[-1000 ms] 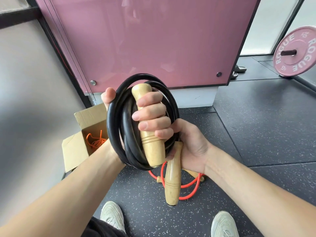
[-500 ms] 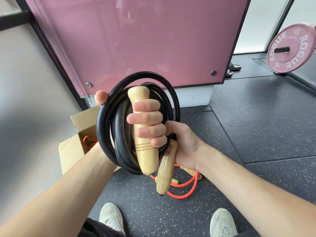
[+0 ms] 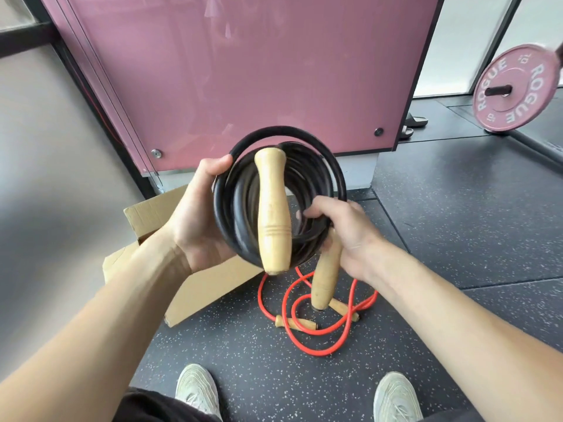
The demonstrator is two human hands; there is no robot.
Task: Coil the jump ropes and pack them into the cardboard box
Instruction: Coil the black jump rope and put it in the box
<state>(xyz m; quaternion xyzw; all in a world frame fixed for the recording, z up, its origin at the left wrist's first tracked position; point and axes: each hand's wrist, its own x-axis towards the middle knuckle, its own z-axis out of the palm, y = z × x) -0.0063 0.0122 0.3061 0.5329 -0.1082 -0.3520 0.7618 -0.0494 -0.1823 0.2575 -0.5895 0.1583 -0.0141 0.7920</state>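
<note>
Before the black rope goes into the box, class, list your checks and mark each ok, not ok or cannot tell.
1. Black rope coiled: ok.
2. Left grip holds the coil: ok.
3. Right grip holds the coil's lower edge: ok.
4. Lower handle tucked in: not ok, hangs out.
5. Room in box: cannot tell, opening hidden.
6. Red rope coiled: not ok, loose on floor.

A black rope [image 3: 227,217] with pale wooden handles [image 3: 272,214] against a pink panel [image 3: 243,71]; on dark grey floor [image 3: 457,208] flecked white — a red rope [image 3: 316,354], a tan box [image 3: 210,287], off-white shoes [image 3: 198,388] and a pink plate [image 3: 518,89] lettered in white.
</note>
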